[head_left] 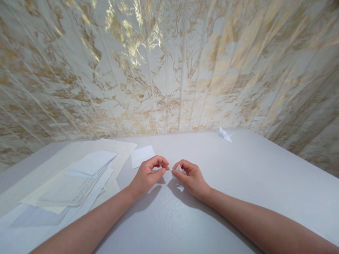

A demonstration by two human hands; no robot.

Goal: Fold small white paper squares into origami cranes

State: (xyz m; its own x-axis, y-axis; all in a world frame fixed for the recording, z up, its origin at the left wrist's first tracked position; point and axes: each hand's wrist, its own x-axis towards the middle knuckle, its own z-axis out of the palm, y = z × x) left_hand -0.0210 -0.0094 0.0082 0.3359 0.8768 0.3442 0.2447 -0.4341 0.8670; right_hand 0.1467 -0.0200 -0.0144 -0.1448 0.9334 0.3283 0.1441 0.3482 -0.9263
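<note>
Between my two hands, over the middle of the white table, is a small folded piece of white paper point(179, 168), mostly covered by fingers. My left hand point(152, 173) pinches one thin end of it between thumb and fingertips. Thumb and forefinger of my right hand point(190, 178) close on it from the other side, and a pointed white fold shows behind the right thumb. The fingertips of both hands are a small gap apart. A square white sheet point(142, 156) lies flat just behind my left hand.
Papers point(91, 163) in a loose, overlapping pile, some with printed lines, cover the table's left side on large cream sheets point(124, 150). A folded white paper crane point(225, 134) sits at the back right. A white and gold patterned curtain point(166, 70) hangs behind the table point(254, 176).
</note>
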